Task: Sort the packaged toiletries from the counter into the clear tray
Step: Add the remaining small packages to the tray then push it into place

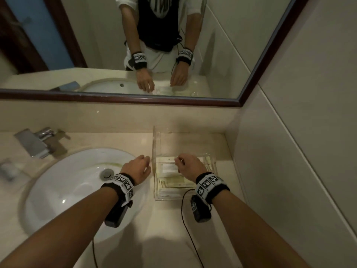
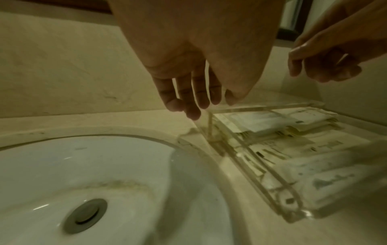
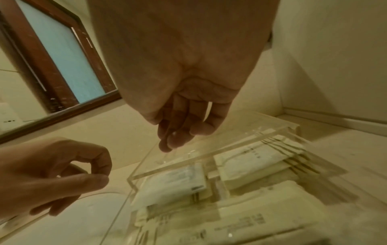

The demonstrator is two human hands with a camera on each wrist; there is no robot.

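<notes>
A clear acrylic tray (image 1: 154,144) stands on the beige counter, right of the sink. Several flat white and cream toiletry packets (image 1: 172,176) lie stacked inside it, seen closer in the wrist views as packets (image 2: 261,124) and packets (image 3: 251,159). My left hand (image 1: 146,162) hovers just outside the tray's left wall (image 2: 261,108) with relaxed fingers (image 2: 192,97) and holds nothing. My right hand (image 1: 178,161) hangs over the tray rim (image 3: 209,154). Its fingers (image 3: 180,132) are loosely curled and empty. No packet shows on the counter outside the tray.
A white oval sink (image 1: 67,182) with a drain plug (image 1: 106,174) lies left of the tray. A chrome faucet (image 1: 36,142) stands behind it. A framed mirror (image 1: 173,101) runs along the back wall, and a tiled wall (image 1: 289,151) closes in on the right.
</notes>
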